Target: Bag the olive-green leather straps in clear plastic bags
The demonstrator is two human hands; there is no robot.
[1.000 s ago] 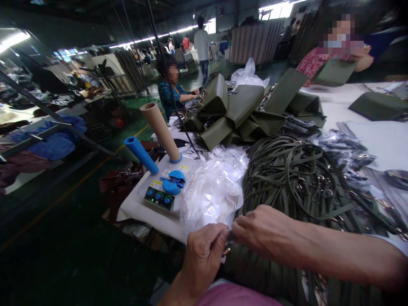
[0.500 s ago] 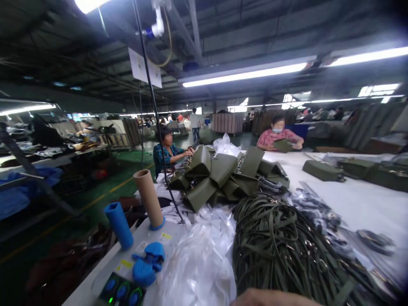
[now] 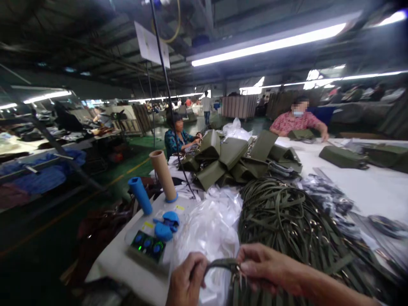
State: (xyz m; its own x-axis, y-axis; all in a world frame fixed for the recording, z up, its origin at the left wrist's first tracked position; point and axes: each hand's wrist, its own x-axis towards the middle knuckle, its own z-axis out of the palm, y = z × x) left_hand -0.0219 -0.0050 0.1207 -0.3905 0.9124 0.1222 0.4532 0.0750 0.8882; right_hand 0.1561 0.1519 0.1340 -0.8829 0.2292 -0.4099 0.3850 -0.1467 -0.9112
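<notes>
The left hand (image 3: 187,278) and right hand (image 3: 266,264) pinch a green strap (image 3: 222,262), which bows between them before the white plastic (image 3: 204,231). Beside the right fingers hangs what looks like a metal clip (image 3: 241,277), rather blurred.

Two hands (image 3: 186,278), one held strap (image 3: 222,263), one cardboard tube (image 3: 163,176), three knobs (image 3: 147,243).

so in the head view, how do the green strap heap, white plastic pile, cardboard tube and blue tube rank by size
1. Green strap heap
2. White plastic pile
3. Cardboard tube
4. Blue tube
</notes>
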